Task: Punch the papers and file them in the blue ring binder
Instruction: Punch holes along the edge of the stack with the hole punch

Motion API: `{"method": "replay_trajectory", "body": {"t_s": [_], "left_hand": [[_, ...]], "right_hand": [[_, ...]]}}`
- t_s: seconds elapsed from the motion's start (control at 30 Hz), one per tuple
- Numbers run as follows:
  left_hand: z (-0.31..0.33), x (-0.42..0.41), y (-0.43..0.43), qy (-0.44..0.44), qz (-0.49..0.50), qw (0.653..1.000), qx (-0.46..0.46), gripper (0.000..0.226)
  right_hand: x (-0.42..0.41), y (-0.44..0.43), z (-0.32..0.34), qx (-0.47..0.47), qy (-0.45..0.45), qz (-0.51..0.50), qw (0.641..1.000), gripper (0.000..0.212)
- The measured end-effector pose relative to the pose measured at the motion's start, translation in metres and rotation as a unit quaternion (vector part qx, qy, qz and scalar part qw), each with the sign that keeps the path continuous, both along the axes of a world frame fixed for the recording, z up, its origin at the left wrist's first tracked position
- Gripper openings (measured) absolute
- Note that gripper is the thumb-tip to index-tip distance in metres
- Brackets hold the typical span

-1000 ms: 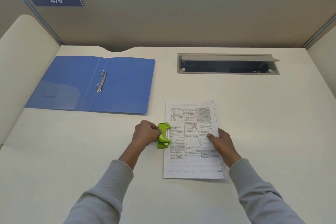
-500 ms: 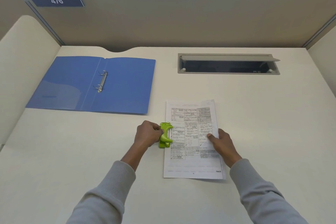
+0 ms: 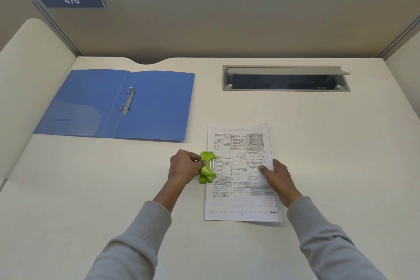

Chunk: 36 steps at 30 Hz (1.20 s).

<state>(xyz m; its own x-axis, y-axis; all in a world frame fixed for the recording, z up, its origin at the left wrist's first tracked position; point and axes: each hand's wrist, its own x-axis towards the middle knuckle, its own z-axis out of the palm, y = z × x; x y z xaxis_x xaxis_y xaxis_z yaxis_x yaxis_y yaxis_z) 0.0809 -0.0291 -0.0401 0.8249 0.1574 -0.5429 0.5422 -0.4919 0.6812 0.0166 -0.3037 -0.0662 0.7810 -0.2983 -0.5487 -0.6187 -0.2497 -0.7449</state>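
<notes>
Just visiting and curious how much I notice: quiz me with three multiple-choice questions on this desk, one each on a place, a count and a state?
1. Where is the small green plastic hole punch? A. at the printed white papers' left edge; B. beside the plants; C. in the cable slot.
2. How many metal rings has the blue plastic ring binder? A. four; B. two; C. three.
3. The binder is: A. shut; B. upright; C. lying open.
Answers: A, the left hand grips it there; B, two loops show; C, both covers lie flat.
</notes>
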Motion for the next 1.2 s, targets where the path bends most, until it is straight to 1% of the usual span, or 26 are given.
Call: {"method": "replay_trajectory", "body": {"t_s": [0.07, 0.13, 0.23, 0.33, 0.43, 0.6, 0.7, 0.8, 1.03, 1.2], "left_hand": [[0.0, -0.003, -0.001, -0.006, 0.005, 1.0, -0.012, 0.028], [0.0, -0.004, 0.0, -0.012, 0.014, 0.999, -0.029, 0.031], [0.0, -0.005, 0.002, -0.009, 0.047, 0.997, -0.068, 0.031], [-0.003, -0.008, 0.007, 0.007, 0.086, 0.991, -0.103, 0.03], [-0.005, -0.009, 0.009, 0.016, 0.095, 0.989, -0.113, 0.028], [-0.009, -0.007, 0.009, 0.017, 0.081, 0.991, -0.102, 0.027], [-0.01, -0.005, 0.01, 0.023, 0.072, 0.993, -0.088, 0.021], [-0.007, -0.001, 0.012, 0.036, 0.062, 0.995, -0.075, 0.015], [-0.009, 0.005, 0.013, 0.051, 0.025, 0.998, -0.034, 0.017], [-0.009, 0.006, 0.014, 0.057, 0.019, 0.998, -0.018, 0.022]], "right_hand": [[0.0, 0.001, 0.002, 0.0, -0.001, -0.001, 1.0, 0.017], [0.0, 0.002, 0.003, 0.001, 0.001, -0.002, 1.0, 0.017], [0.0, 0.002, 0.003, -0.002, 0.001, -0.002, 1.0, 0.019], [0.0, 0.002, 0.003, 0.001, 0.001, -0.001, 1.0, 0.016], [-0.001, 0.002, 0.003, 0.0, -0.001, -0.002, 1.0, 0.016], [0.0, 0.002, 0.002, -0.007, 0.002, 0.003, 1.0, 0.017], [0.0, 0.002, 0.001, -0.013, 0.003, 0.004, 1.0, 0.02], [0.001, 0.003, 0.002, -0.015, 0.006, 0.003, 1.0, 0.016], [0.0, 0.001, -0.002, -0.023, 0.007, 0.002, 1.0, 0.017], [0.0, 0.002, -0.003, -0.024, 0.0, -0.001, 1.0, 0.019]]}}
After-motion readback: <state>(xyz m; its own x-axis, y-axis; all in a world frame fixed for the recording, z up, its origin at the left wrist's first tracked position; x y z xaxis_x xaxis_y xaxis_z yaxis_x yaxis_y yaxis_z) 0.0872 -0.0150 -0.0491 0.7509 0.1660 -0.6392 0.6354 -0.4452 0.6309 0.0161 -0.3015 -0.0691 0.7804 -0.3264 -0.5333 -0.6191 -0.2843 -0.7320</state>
